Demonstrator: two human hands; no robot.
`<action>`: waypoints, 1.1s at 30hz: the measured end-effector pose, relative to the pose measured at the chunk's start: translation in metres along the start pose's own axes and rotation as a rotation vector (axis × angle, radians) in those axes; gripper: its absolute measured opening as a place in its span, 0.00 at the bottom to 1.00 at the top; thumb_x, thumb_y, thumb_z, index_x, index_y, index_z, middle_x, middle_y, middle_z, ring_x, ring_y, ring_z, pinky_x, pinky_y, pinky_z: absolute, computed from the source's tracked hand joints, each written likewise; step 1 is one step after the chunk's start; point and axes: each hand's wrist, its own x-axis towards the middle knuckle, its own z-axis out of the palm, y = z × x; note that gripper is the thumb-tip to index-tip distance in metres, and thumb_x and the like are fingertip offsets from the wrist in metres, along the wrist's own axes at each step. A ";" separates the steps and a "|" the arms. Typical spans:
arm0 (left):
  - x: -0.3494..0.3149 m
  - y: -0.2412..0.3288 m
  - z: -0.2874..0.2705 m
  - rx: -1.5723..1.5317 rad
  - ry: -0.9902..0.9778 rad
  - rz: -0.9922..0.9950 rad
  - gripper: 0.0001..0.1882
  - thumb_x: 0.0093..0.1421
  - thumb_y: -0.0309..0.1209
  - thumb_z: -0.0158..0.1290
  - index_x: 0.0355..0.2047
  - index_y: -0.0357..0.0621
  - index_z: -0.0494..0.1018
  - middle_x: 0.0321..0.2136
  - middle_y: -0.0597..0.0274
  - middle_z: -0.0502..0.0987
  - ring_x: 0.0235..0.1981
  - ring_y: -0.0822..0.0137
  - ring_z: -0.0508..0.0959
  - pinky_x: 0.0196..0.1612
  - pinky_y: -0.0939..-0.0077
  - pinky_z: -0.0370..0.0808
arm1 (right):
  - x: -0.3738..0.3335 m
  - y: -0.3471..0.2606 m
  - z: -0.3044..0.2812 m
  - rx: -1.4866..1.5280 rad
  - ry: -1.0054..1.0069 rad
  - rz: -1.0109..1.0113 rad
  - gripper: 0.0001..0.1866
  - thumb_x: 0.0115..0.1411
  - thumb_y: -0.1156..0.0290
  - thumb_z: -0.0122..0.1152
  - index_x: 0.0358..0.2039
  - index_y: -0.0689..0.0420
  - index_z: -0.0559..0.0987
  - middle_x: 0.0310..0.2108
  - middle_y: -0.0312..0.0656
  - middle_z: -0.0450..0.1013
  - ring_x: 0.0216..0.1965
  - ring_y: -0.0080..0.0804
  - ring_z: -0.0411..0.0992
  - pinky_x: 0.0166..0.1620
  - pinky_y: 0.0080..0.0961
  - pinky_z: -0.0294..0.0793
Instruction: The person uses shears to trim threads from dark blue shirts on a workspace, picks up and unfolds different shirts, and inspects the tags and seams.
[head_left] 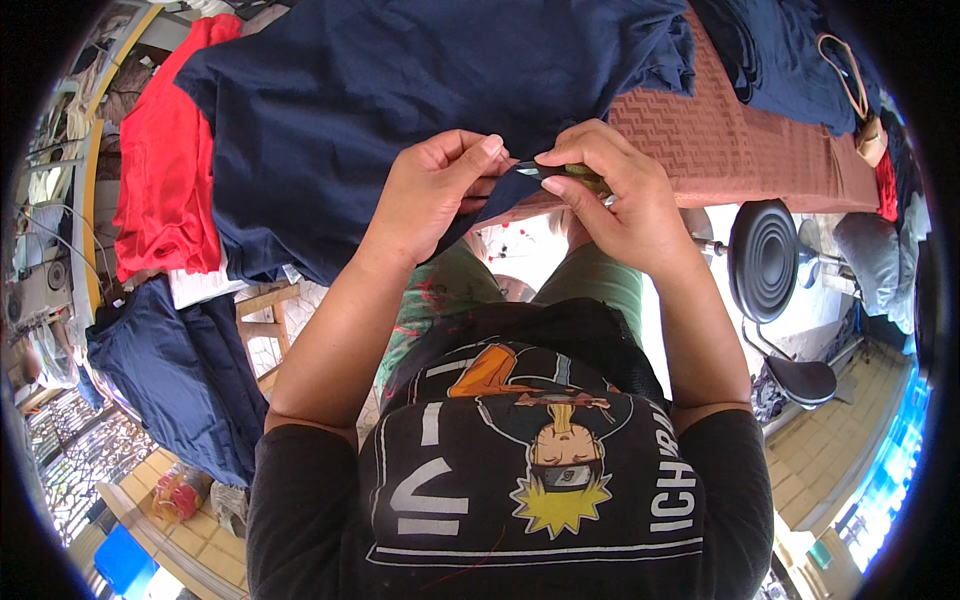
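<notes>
A navy blue cloth garment [340, 110] is spread over the table in front of me, its near edge hanging toward my lap. My left hand [437, 185] is closed in a pinch on that edge, thumb against the bent fingers. Close by on the right, my right hand [618, 185] grips small thread snips [545, 171] between thumb and fingers. Their dark, shiny tip points left, at the cloth by my left fingertips. An olive-gold part shows within the right palm; the fingers hide the rest of the tool.
A brown patterned cloth [700, 140] covers the table. Red shiny fabric [170, 160] lies at the left, above more navy cloth [175, 370] hanging near a wooden frame. Folded navy garments [790, 60] sit at the far right. A round black stool seat [764, 260] stands right of my legs.
</notes>
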 end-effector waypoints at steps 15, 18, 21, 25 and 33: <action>-0.004 0.003 -0.001 0.028 -0.011 0.009 0.17 0.64 0.44 0.53 0.38 0.40 0.76 0.34 0.63 0.80 0.35 0.75 0.78 0.41 0.79 0.74 | 0.001 0.000 0.002 -0.071 -0.027 -0.021 0.09 0.52 0.71 0.65 0.34 0.54 0.77 0.32 0.38 0.73 0.29 0.41 0.75 0.29 0.32 0.73; -0.003 0.002 -0.001 0.031 -0.022 0.005 0.17 0.64 0.43 0.53 0.38 0.40 0.76 0.34 0.63 0.80 0.35 0.75 0.78 0.40 0.79 0.74 | 0.001 0.000 0.001 -0.084 -0.034 -0.027 0.09 0.52 0.71 0.65 0.34 0.54 0.77 0.32 0.39 0.73 0.29 0.41 0.75 0.29 0.32 0.73; -0.004 0.002 0.000 0.027 -0.027 0.007 0.17 0.64 0.43 0.53 0.38 0.40 0.76 0.34 0.63 0.80 0.34 0.75 0.78 0.40 0.80 0.74 | 0.002 -0.003 0.002 -0.091 -0.035 -0.042 0.08 0.52 0.71 0.65 0.34 0.54 0.77 0.32 0.39 0.73 0.28 0.41 0.75 0.29 0.33 0.73; -0.004 0.003 0.001 0.033 -0.022 0.006 0.17 0.64 0.43 0.53 0.38 0.40 0.76 0.34 0.64 0.80 0.34 0.75 0.78 0.39 0.80 0.74 | 0.002 -0.002 0.000 -0.091 -0.032 -0.046 0.08 0.53 0.71 0.65 0.34 0.55 0.77 0.32 0.39 0.73 0.28 0.40 0.75 0.29 0.33 0.73; -0.003 0.000 0.002 0.022 -0.021 0.031 0.17 0.63 0.45 0.54 0.37 0.43 0.75 0.32 0.68 0.79 0.27 0.83 0.72 0.32 0.88 0.70 | 0.001 -0.004 -0.004 -0.117 -0.043 -0.054 0.08 0.53 0.70 0.65 0.33 0.55 0.77 0.32 0.38 0.73 0.28 0.39 0.75 0.29 0.32 0.73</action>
